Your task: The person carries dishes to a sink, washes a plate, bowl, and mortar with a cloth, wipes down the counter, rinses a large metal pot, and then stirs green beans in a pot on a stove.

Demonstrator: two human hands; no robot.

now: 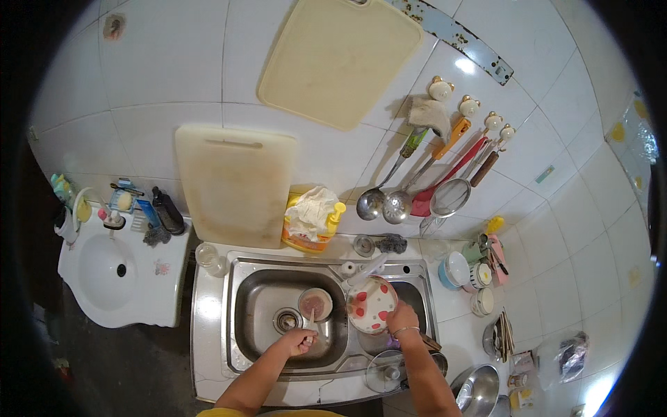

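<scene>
Head view, looking down on a steel double sink (240, 320) set in a tiled kitchen corner.

Left hand (297, 342): fingers curled shut around a thin utensil handle (312, 322); its far end is too small to identify. The hand sits low in the left basin, just beside the round drain (286, 320). A small round bowl with pinkish residue (315, 304) rests in the same basin, just beyond the utensil.

Right hand (402, 319): fingers closed on the near rim of a white round bowl with red spots (371, 305), held tilted over the divider between the two basins, inside facing the camera. A thin bangle sits on the wrist. The white tap (367, 267) ends just above the spotted bowl.

Surroundings: a glass pot lid (386, 370) lies at the sink's front edge, near the right forearm. A large steel bowl (476, 389) stands on the counter to the right. A yellow detergent bottle with a crumpled white cloth over it (310, 221) stands behind the sink, beside a cream rectangular cutting board (235, 184) leaning on the wall. A second cream cutting board (340, 59) hangs higher up. Ladles, a skimmer and a mesh strainer (450, 197) hang from wall hooks. A white porcelain washbasin (118, 274) sits well to the left.
</scene>
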